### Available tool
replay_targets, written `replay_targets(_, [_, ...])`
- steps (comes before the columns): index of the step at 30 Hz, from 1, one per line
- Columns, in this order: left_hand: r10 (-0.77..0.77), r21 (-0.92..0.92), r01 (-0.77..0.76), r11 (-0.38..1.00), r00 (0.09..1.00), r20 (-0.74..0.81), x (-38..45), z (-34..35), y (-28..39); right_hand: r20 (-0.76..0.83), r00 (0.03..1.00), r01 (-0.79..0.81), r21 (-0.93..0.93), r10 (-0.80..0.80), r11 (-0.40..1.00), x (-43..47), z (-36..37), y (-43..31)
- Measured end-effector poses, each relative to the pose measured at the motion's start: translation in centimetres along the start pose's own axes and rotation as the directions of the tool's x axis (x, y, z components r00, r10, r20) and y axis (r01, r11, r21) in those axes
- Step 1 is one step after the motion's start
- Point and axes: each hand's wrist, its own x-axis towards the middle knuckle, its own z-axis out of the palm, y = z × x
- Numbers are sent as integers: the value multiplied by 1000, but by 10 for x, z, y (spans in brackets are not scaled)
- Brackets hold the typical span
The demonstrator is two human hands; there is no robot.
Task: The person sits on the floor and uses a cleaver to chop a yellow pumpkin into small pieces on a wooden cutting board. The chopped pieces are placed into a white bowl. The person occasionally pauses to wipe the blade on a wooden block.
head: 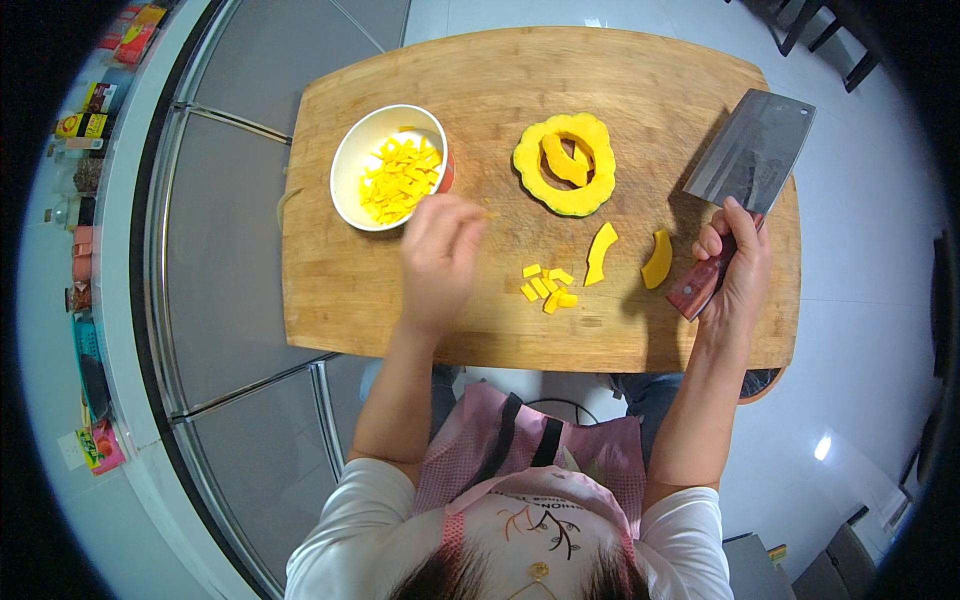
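My right hand (739, 262) grips the dark red wooden handle of a cleaver (754, 150), its broad blade raised over the right side of a wooden cutting board (480, 90). My left hand (442, 251), slightly blurred, is just below the rim of a white bowl (345, 187) holding many small yellow squash pieces (401, 180); whether its fingers hold anything is unclear. A scalloped squash ring (530, 161) with a green rind lies mid-board, with curved slices (562, 161) inside it. Nearer me are a small group of cut pieces (550, 287), one curved slice (599, 255) and another (658, 260).
The board's near edge (525, 364) is close to my lap. Grey cabinet doors (225, 210) with metal trim stand at the left, beside a counter (131, 225) with packets and jars. Dark furniture legs (821, 34) are on the pale tiled floor at the upper right.
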Motion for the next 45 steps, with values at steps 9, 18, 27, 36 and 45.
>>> replay_targets(9, [-38, 266, 125, 956, 951, -308, 5, -20, -28, 6, 1000, 4, -7, -4, 1000, -3, 3, 0])
replay_targets(18, [-23, 604, 215, 768, 951, -309, 3, -29, -38, 14, 1000, 6, 0, -6, 1000, -1, 0, -1])
replay_targets(27, [-11, 93, 18, 995, 997, -71, -1, -4, -11, 2, 1000, 15, 5, -15, 1000, -2, 0, -3])
replay_targets(36, [19, -80, 24, 996, 870, 492, -12, 13, 4, 4, 1000, 6, 0, -6, 1000, -1, 0, -2])
replay_targets(45, [29, -53, -1, 999, 842, 539, -14, 10, -1, 1, 1000, 11, -10, -11, 1000, -1, 1, -2])
